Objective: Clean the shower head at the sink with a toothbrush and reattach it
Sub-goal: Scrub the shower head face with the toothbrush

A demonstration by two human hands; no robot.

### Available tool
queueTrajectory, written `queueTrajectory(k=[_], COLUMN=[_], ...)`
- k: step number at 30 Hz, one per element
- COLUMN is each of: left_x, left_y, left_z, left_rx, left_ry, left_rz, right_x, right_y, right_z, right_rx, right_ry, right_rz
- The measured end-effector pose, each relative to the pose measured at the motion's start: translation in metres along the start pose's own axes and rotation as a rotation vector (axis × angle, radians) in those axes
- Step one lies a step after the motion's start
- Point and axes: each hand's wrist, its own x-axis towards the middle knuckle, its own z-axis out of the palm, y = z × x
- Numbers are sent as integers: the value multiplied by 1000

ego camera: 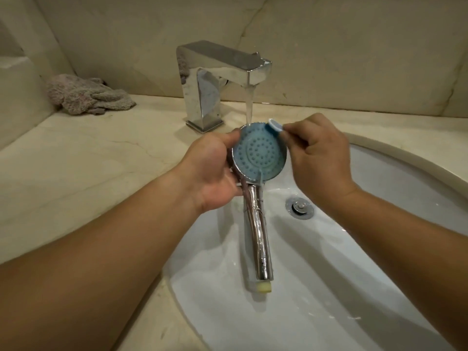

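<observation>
The shower head [259, 154] is gripped by the left hand [210, 171] over the sink [379, 262], under running water from the faucet [217, 72]. The toothbrush [275, 125] is pinched by the right hand [319, 158] at the head's upper rim. A drain plug [300, 206] is seen in the basin.

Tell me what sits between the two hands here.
The shower head, blue face up, between left hand and right hand, in the head view.

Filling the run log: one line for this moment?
left hand holds shower head | right hand pinches toothbrush at rim | tap running
</observation>
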Motion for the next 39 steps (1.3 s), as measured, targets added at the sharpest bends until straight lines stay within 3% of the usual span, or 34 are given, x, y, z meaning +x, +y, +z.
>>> queueTrajectory(k=[4,8,13,16,21,25,29,39], left_x=[-2,-2,-4,-4,-4,-1,0,-4], left_y=[2,2,3,3,2,2,2,1], left_z=[2,1,2,1,3,0,-1,1], left_rx=[-6,-4,-12,-25,-12,-28,-8,76], left_ry=[6,5,14,15,42,59,77,23], left_rz=[-20,-2,-8,17,31,67,81,160], right_x=[-23,-3,-26,-9,-24,-11,-29,-9], right_y=[-17,2,-7,3,1,9,3,1], right_z=[14,1,10,4,9,1,6,1], right_rx=[5,-19,-39,-19,-13,-3,-16,-24], right_ry=[-94,18,-113,8,-75,2,-118,-99], right_rz=[-274,-150,-377,-236,-398,-232,-316,-192])
